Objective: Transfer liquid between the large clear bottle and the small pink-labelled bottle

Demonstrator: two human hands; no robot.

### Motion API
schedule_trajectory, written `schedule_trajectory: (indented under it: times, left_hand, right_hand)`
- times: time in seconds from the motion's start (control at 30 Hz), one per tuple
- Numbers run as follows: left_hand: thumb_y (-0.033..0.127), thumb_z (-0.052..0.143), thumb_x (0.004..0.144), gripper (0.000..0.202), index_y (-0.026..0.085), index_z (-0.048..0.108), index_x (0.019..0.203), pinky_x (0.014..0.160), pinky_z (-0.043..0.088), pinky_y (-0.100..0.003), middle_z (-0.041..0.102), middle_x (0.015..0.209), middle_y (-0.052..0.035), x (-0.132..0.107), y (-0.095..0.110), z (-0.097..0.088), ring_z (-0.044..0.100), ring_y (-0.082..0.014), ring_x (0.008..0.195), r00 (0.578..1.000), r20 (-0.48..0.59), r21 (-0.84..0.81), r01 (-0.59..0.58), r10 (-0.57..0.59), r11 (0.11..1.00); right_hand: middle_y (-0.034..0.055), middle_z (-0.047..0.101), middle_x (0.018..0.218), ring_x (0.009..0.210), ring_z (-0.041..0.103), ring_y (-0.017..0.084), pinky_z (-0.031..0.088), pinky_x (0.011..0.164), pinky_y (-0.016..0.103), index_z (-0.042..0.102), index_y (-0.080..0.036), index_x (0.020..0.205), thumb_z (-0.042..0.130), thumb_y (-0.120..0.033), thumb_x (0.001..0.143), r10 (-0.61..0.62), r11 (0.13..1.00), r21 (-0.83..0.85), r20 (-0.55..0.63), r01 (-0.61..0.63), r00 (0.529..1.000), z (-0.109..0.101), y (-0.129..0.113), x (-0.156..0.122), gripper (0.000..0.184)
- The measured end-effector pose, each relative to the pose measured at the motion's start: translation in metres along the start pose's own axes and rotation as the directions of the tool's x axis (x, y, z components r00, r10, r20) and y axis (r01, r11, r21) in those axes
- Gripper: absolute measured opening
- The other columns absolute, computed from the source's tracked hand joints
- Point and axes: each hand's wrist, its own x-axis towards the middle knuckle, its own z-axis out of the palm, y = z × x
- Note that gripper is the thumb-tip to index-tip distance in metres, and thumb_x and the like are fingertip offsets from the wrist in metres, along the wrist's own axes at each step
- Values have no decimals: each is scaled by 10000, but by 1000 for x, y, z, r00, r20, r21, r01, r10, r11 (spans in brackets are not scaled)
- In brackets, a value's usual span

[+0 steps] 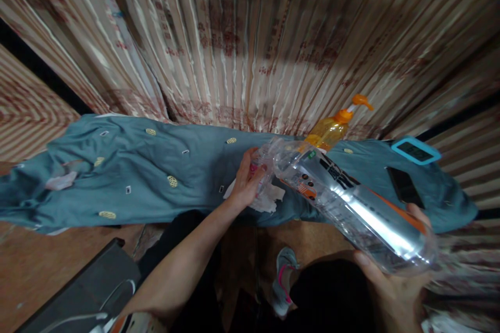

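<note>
One teal cloth (pixel 144 161) under the tilted big bottle (pixel 344 200); pump bottle (pixel 327 134) behind it, right hand (pixel 400 281) cupping its base, left hand (pixel 248 179) gripping clear plastic (pixel 269 156) at its neck. Slick walls could slip that base hold, toppling the pump bottle.

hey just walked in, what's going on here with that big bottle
A person has a large clear bottle tilted over a green patterned cloth, its base in the right hand. The left hand grips a clear plastic piece with some pink on it, at the bottle's upper end; exactly how the two meet is hard to tell. A crumpled white tissue lies below, an orange pump bottle stands behind, and a phone lies off to the right.
</note>
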Motion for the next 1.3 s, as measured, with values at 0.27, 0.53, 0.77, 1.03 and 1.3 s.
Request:
schedule_trajectory:
  times: [0.27, 0.53, 0.77, 1.03, 1.3]
  left_hand:
    - [567, 783, 871, 517, 315, 685, 1312, 1261, 440, -496, 749, 1373, -67, 1, -6, -1, 662, -337, 1362, 996, 3, 56, -89, 89, 994]
    - [537, 784, 874, 495, 314, 681, 1305, 1253, 452, -501, 753, 1356, -62, 0, -4, -1, 675, -325, 1340, 997, 15, 43, -76, 76, 996]
    - [593, 758, 881, 533, 298, 672, 1317, 1257, 455, -509, 752, 1360, -76, 0, -1, 0, 676, -332, 1340, 996, 22, 64, -86, 85, 994]
    - [676, 799, 833, 585, 331, 679, 1289, 1289, 418, -503, 751, 1383, -60, 0, 0, 0, 642, -350, 1380, 999, 11, 55, -47, 46, 997]
    - [598, 808, 866, 514, 326, 684, 1285, 1277, 450, -504, 762, 1375, -51, 0, 1, -1, 665, -331, 1364, 998, 13, 58, -63, 63, 996]
  right_hand:
    - [240, 445, 1652, 1517, 414, 543, 198, 1238, 853, 421, -165, 1697, 957, -577, 694, -32, 999, -6, 14, 32, 999, 2, 0, 1, 1211]
    - [244, 470, 1639, 1513, 423, 560, 197, 1232, 873, 433, -152, 1689, 967, -596, 662, -24, 1000, -16, 4, 24, 1000, 0, 4, 0, 1240]
    - [254, 451, 1656, 1516, 418, 567, 210, 1212, 888, 427, -159, 1694, 951, -614, 689, -53, 998, -20, 13, 53, 999, -1, 5, 0, 1221]
    - [247, 433, 1667, 1530, 416, 528, 207, 1251, 844, 413, -142, 1682, 956, -625, 664, -3, 1000, -15, 7, 3, 1000, 1, 1, 0, 1251]
    - [260, 442, 1661, 1522, 418, 547, 199, 1244, 853, 423, -128, 1676, 965, -604, 655, -6, 1000, -14, 6, 6, 1000, 1, 1, 1, 1251]
